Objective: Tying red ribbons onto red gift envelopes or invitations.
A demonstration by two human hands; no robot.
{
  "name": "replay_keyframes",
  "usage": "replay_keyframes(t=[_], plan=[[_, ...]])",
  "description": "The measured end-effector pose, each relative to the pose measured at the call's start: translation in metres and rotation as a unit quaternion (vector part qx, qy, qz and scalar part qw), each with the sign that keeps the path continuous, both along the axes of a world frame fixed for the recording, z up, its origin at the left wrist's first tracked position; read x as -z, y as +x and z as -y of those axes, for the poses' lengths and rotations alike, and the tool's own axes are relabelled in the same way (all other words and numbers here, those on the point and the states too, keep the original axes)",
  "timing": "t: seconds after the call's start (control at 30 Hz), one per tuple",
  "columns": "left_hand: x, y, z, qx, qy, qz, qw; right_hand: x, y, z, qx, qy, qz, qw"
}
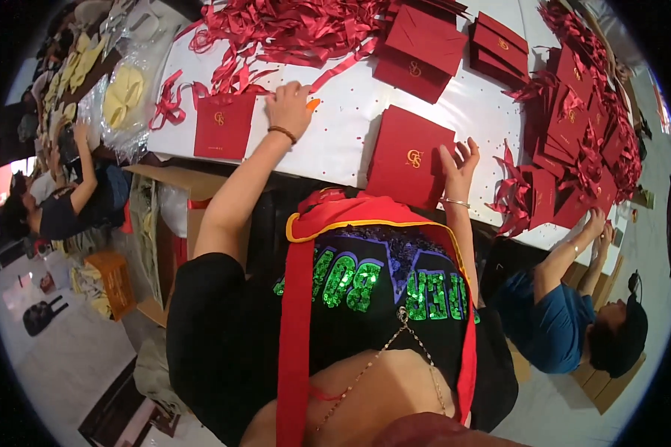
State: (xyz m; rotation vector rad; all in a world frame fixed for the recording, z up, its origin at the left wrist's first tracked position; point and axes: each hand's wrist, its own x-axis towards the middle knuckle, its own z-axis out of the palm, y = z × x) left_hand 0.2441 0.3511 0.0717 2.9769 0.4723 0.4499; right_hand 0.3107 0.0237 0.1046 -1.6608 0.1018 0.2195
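My left hand [289, 110] is over the white table with its fingers bent, and the end of a red satin ribbon [343, 72] meets its fingertips. An orange piece shows at its thumb. Just left of it lies a flat red card bag [222, 127] with a gold emblem and a ribbon at its top. In front of me a neat stack of red card bags [406, 160] sits at the table's near edge. My right hand [460, 167] is at the right side of this stack, thumb against it, the other fingers raised and apart.
A big tangle of red ribbons [291, 30] covers the back of the table [328, 130]. More red card bags [421, 52] stand behind the stack. At right, a person in a blue shirt [548, 320] handles ribboned bags [574, 134]. Another person [67, 194] works at left, past a cardboard box [179, 179].
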Motion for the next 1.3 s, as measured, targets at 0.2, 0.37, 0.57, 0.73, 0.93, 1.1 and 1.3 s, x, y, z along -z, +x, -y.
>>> replay_keyframes(t=[0.2,0.37,0.57,0.73,0.93,1.1,1.3], plan=[[-0.002,-0.009,-0.019,0.047,-0.278,-0.009,0.959,0.004,-0.003,-0.009,-0.007,-0.004,-0.007,1.000],[-0.049,-0.077,-0.035,0.033,-0.689,-0.141,0.710,0.007,0.000,-0.012,0.003,-0.013,-0.016,1.000],[-0.080,-0.105,-0.042,0.008,-0.824,0.020,0.567,-0.004,0.015,-0.005,-0.034,-0.270,0.226,0.935],[-0.108,-0.085,-0.028,0.099,-0.870,0.149,0.459,-0.037,0.032,-0.030,-0.146,-0.305,0.368,0.866],[-0.123,-0.034,-0.003,0.049,-0.647,0.052,0.759,-0.028,0.028,-0.051,-0.273,-0.420,0.360,0.787],[-0.101,0.010,0.039,0.176,-0.358,0.103,0.911,-0.030,0.014,-0.057,-0.251,-0.424,0.378,0.784],[-0.066,0.027,0.091,0.130,-0.664,-0.030,0.736,-0.056,0.010,-0.056,-0.268,-0.449,0.335,0.783]])
